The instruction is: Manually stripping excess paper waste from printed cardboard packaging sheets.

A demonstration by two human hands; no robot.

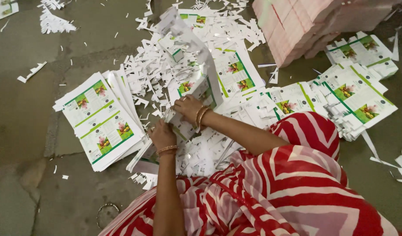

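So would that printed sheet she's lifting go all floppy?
Probably. The white-and-green printed card sheet in both hands already curves upward, so it likely bends easily. It looks thin and light, like the small white paper offcuts scattered about.

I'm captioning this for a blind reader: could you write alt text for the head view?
Both hands, left hand and right hand, grip a printed card sheet lifted over white paper scraps on the floor, with a stack of printed sheets to the left.
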